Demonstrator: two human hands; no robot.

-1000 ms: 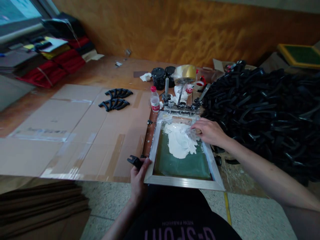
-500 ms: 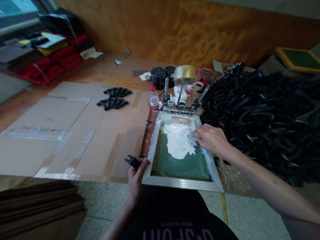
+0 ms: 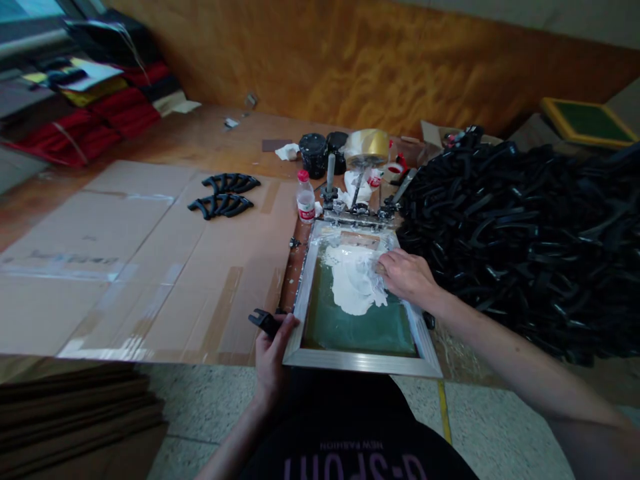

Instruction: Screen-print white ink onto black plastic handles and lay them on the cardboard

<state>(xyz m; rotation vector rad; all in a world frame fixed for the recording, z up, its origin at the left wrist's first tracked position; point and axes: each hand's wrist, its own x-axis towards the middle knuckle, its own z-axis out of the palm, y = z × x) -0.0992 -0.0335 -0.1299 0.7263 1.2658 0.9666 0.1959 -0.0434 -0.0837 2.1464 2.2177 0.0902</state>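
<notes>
A silver-framed printing screen with green mesh lies in front of me. A thick patch of white ink covers the upper middle of the mesh. My right hand is closed over the screen's right side, gripping a scraper whose blade is largely hidden by fingers and ink. At the frame's lower left corner is my left hand, closed around a black plastic piece with a forked end. Its fingertips touch the frame's edge.
Several black curved pieces lie in rows on flattened cardboard at left. A big heap of black parts fills the right. Behind the screen stand a hinge clamp, a red-capped bottle, dark tubs and a tape roll.
My right hand has shifted slightly left over the white ink with the scraper. My left hand keeps its place at the frame corner with the black piece.
</notes>
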